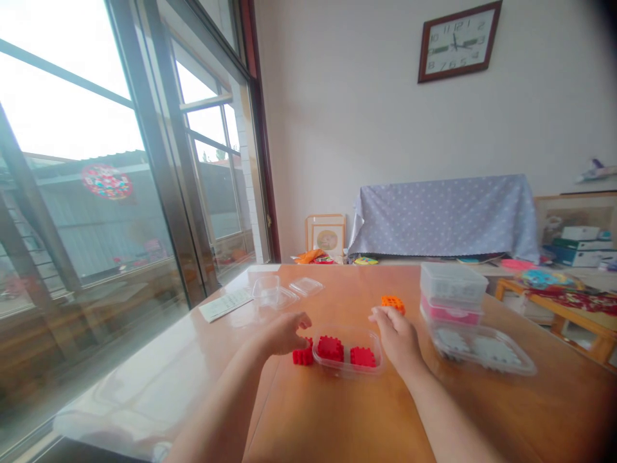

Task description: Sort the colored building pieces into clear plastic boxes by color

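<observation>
Head view: left grip [284, 335] is hovering released, nearest red block [303, 355] lying just under its thumb; right grip [398, 334], state unclear, is sitting farther off.

My left hand [288, 333], thumb and fingers apart, is by a loose red block [303, 356]; contact unclear. Beside that block on the desk [318, 415]: clear tub [337, 370], two red pieces [330, 348] inside. My right hand [398, 335] at the tub's right, fingertips near an orange block [393, 303]; grip unclear. Farther right, stacked boxes [453, 283] beside a clear tray [525, 370] of grey pieces [494, 350]. Wall clock [459, 42] above.
</observation>
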`<state>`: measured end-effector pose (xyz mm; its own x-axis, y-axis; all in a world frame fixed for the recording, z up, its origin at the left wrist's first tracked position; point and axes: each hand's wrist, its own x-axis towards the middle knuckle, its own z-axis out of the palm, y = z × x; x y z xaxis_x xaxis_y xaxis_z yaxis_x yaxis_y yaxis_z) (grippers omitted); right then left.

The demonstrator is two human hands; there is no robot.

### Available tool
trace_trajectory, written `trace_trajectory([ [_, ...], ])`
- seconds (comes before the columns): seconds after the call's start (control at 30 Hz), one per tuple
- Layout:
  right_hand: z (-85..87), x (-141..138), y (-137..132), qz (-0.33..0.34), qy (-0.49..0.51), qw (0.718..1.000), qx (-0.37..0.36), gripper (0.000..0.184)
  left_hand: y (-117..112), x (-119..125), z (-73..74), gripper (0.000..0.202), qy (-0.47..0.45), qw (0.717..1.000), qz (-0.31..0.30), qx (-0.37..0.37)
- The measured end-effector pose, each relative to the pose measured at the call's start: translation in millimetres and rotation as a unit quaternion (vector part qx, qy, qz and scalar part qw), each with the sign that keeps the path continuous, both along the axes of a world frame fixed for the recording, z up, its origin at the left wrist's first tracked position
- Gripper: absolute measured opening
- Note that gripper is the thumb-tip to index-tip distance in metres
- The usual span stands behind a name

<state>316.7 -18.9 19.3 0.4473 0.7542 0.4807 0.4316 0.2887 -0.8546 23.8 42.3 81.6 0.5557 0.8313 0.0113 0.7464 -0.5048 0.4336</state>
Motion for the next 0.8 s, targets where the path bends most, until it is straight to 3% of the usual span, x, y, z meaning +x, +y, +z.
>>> trace_trajectory([
  [0.13,-3.0,0.5,2.1,-0.002,-0.004,1.000,-0.004,0.038,1.9,-19.7,-17.0,0.064,0.004,1.000,0.004,-0.025],
  [0.27,-3.0,1.3,2.2,-0.004,-0.007,1.000,-0.018,0.039,0.0,-21.3,-26.4,0.060,-0.009,1.000,0.002,-0.025],
  [0.37,-2.5,1.4,1.9,-0.007,-0.007,1.000,-0.020,0.039,0.4,-21.7,-24.7,0.054,-0.012,1.000,0.007,-0.003],
  [0.5,-1.2,0.0,1.2,-0.008,-0.001,1.000,-0.015,0.039,-1.7,-17.9,-9.0,0.048,-0.026,0.998,0.030,0.045],
  [0.67,2.2,-1.9,-0.8,-0.009,0.003,1.000,-0.002,0.039,-18.4,18.8,17.7,0.036,-0.041,0.995,-0.024,0.090],
  [0.8,5.6,-1.8,-2.7,-0.007,0.004,1.000,-0.005,0.038,-28.1,66.0,15.1,0.040,-0.012,0.996,-0.054,0.076],
])
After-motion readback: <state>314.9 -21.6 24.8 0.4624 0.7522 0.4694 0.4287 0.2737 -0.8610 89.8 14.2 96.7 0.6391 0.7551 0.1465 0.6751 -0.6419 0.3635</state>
